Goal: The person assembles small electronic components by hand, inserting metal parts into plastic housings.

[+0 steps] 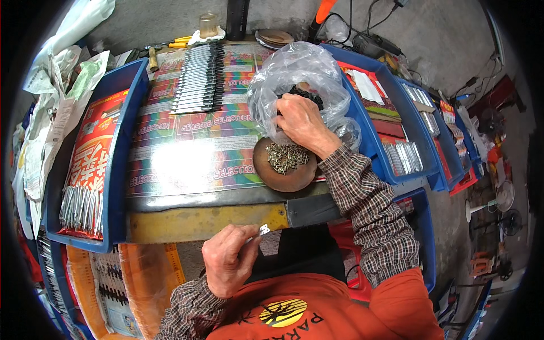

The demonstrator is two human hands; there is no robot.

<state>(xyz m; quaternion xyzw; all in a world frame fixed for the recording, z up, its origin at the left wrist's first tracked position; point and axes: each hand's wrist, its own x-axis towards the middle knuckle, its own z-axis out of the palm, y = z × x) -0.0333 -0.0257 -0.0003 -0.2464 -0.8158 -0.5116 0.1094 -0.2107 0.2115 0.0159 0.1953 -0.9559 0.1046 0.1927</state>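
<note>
My left hand is closed in front of the table's near edge. It grips a small silvery metal piece, whose end with holes sticks out past the fingers. My right hand is at the mouth of a clear plastic bag, its fingers curled and the tips hidden. Black small parts lie in the bag just beyond those fingers. Below the right wrist stands a brown round dish with a heap of small brassy pins.
A row of metal strips with black ends lies at the table's back. On the left stands a blue tray holding metal strips. More blue trays line the right side. A glass jar sits at the back.
</note>
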